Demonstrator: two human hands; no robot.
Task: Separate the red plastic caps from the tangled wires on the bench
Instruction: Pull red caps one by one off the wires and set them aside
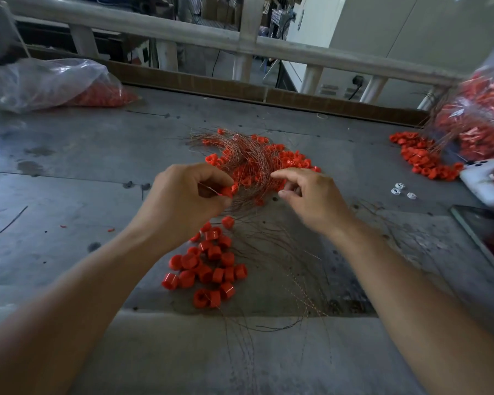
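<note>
**Control:** Position and lie of the wires?

**Operator:** I see the wires (246,158) mid-desk (69,166). They form a tangle whose long axis runs from the far side toward me, with loose ends fanning to the near edge. Red caps (291,162) sit caught in it, and a loose heap (211,266) lies nearer me.

**Control:** Grips?

**Operator:** The left grip (188,195) is closed, pinching one cap (227,191) at the tangle's left edge. The right grip (311,198) is half open, finger and thumb parted, touching the strands. Whether it holds one I cannot tell.
</note>
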